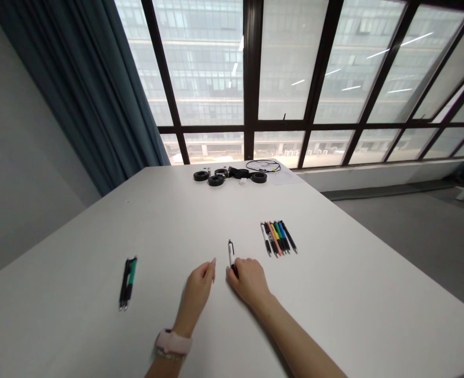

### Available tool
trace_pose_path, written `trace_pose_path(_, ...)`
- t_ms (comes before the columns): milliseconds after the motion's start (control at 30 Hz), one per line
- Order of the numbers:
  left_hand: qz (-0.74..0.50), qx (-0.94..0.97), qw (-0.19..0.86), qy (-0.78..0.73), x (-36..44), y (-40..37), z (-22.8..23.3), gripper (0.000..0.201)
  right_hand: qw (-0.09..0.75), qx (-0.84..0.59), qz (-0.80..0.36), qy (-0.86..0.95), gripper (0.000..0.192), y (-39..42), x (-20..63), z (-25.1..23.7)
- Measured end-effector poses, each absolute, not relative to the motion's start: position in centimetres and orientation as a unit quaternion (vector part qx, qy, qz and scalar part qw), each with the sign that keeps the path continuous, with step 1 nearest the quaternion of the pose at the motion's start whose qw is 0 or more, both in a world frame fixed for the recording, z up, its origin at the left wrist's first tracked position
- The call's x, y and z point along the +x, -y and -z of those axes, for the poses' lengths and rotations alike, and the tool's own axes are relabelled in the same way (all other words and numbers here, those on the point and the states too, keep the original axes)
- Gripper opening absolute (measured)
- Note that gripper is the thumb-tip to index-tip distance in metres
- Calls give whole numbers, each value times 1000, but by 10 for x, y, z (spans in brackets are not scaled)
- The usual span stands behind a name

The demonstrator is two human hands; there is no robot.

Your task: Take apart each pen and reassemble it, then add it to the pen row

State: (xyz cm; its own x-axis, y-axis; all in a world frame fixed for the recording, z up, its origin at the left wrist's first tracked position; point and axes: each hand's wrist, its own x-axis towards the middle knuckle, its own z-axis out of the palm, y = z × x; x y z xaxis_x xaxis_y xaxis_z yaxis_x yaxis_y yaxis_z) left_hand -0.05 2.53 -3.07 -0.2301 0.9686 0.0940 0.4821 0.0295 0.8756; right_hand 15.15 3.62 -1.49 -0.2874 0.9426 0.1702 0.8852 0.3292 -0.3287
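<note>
Here, right hand (251, 281) fingers pinching a white pen's (230, 253) near end, its length pointing away toward the window, left hand (200, 286) loosely curled, holding nothing, just beside.

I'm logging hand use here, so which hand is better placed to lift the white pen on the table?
The right hand. Its fingers already rest on the near end of the white pen, while the left hand sits beside it, fingers curled, touching nothing.
</note>
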Motion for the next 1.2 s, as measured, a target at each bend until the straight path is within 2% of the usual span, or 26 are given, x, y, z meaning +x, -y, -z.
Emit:
trace_pose_path(400, -423, 557, 285, -656, -1, -26, 33, 47, 168, -587, -85, 787, 33, -37, 160, 14)
trace_pose_path(733, -418, 550, 294, -661, 0, -25, 33, 47, 176, -651, -87, 734, 30, -44, 198, 8)
trace_pose_path(1200, -398, 561, 280, -670, 0, -25, 33, 48, 167, -659, -97, 727, 29, -46, 200, 9)
